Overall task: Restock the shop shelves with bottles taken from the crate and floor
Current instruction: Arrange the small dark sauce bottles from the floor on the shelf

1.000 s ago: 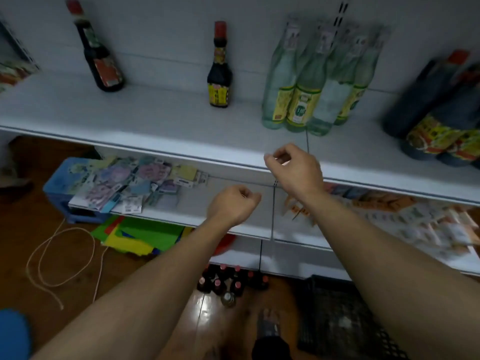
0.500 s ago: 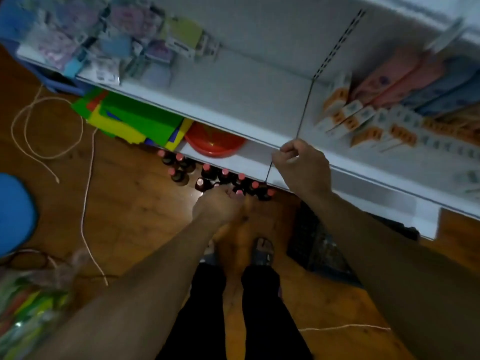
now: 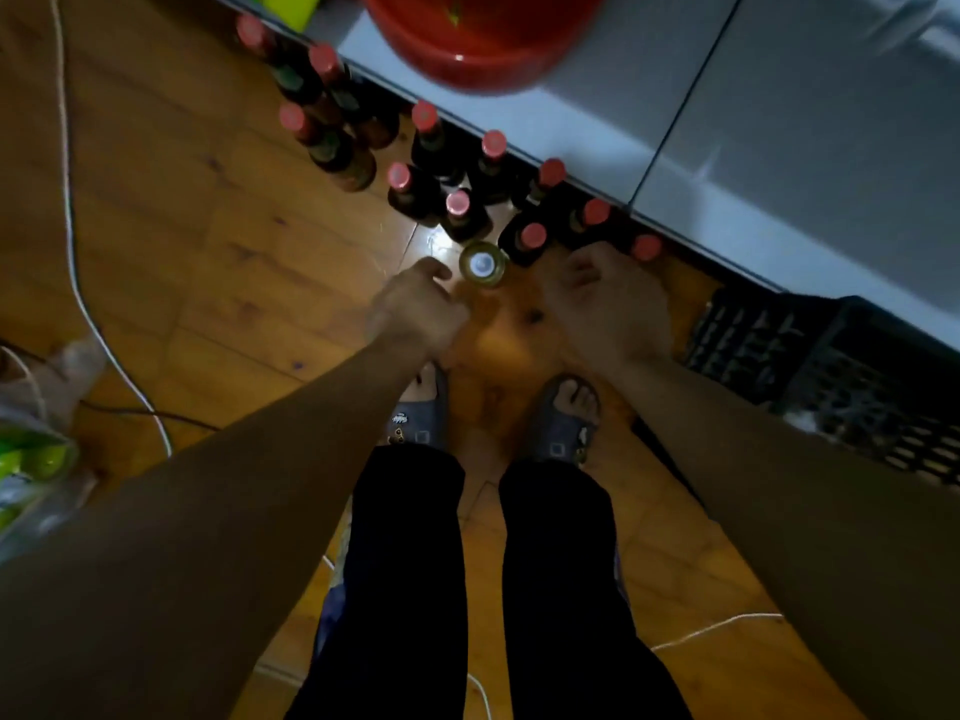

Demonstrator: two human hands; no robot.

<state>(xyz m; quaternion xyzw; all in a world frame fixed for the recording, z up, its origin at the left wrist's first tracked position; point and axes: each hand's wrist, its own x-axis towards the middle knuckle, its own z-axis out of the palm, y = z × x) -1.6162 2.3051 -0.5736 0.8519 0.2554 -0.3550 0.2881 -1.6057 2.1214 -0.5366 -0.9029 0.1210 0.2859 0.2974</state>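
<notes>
Wooden floor (image 3: 156,226) fills the left of the frame. Red-capped bottles (image 3: 457,202) stand clustered at upper centre, along the shelf (image 3: 779,148) base. The left hand (image 3: 415,309) hangs just left of a white-capped bottle (image 3: 482,263), fingers loosely curled and empty. The right hand (image 3: 608,304) hovers just right of it, fingers relaxed, holding nothing. A black crate (image 3: 831,376) sits at right.

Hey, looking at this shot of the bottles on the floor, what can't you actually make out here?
- Labels: the head view looks straight down on the red-capped bottles, so caps and shoulders hide them.
- Right hand: its back hides the fingertips, so contact with a bottle is unclear.
- Crate: cut by the right edge, too dark to see contents.
- Red basin: cut by the top edge.
- Left hand: blurred by motion.
</notes>
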